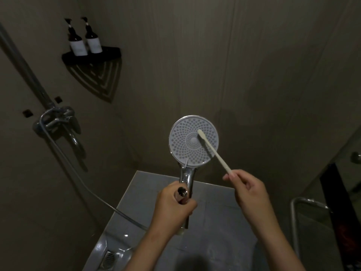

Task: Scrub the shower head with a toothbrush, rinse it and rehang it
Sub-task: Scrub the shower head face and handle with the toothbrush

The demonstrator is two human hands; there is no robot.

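A round chrome shower head (pixel 187 145) with a grey nozzle face is held up in the middle of the view, face toward me. My left hand (pixel 173 206) grips its chrome handle from below. My right hand (pixel 248 190) pinches the end of a white toothbrush (pixel 214 151). The brush head lies on the nozzle face just right of its centre. A hose (pixel 78 178) runs from the handle's bottom end to the left.
A chrome mixer tap (pixel 56 120) and riser rail are on the left wall. Two dark pump bottles (pixel 85 39) stand on a black corner shelf (pixel 93 55). A floor drain (pixel 108 259) lies at lower left, a chrome rail (pixel 295 222) at right.
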